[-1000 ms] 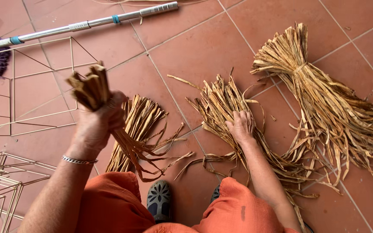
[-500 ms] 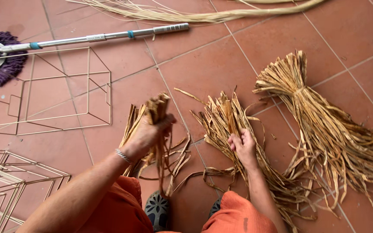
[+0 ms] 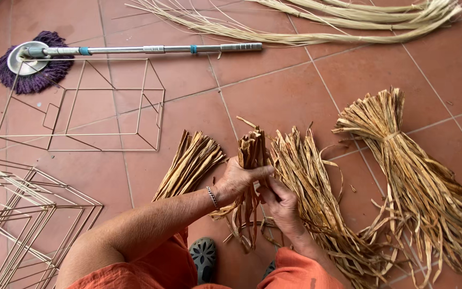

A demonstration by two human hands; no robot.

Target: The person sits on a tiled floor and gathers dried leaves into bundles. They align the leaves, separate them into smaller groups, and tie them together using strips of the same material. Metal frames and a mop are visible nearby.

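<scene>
Left hand (image 3: 236, 179): closed round small bundle of dried tan leaf strips (image 3: 251, 155), upright for sorting.
Right hand (image 3: 280, 202): fingers pinching the same bundle's lower strands.

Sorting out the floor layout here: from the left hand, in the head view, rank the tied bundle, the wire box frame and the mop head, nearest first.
Measured from the left hand, which grips a bunch of dried strips:
1. Wire box frame, up and to its left on the tiles.
2. Tied bundle, off to the right, past the right hand.
3. Mop head, far upper left, beyond the frame.
</scene>
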